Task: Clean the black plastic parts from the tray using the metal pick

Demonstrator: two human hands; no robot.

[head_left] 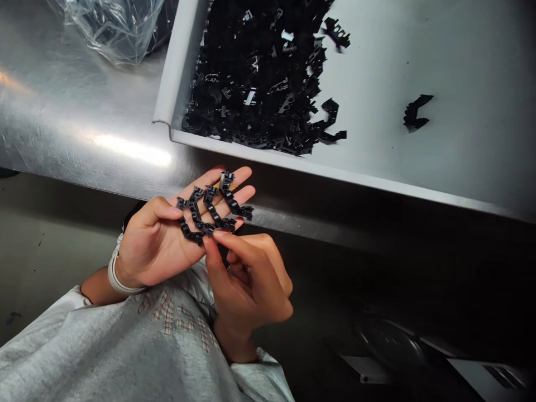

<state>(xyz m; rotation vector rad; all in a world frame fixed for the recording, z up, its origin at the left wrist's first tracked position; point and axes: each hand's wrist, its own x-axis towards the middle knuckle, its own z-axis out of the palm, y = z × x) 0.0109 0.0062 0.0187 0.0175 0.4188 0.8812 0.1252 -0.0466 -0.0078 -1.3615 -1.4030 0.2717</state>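
My left hand (161, 245) is held palm up with its fingers stretched out. Several small curved black plastic parts (214, 209) lie side by side across the fingers, and my left thumb rests at the end of the leftmost one. From below, my right hand (253, 282) pinches with thumb and index finger at the lower end of one of these parts, near the middle of the row. Its other fingers are curled in. Both hands are in front of a white tray (335, 181), below its near rim.
A heap of black plastic parts (255, 78) fills the tray's left side. One loose black part (416, 113) lies farther right in it. A clear plastic bag (121, 33) sits on the metal table (62, 117) at upper left. Beneath the table's edge is dark floor, with a stool-like shape at lower right.
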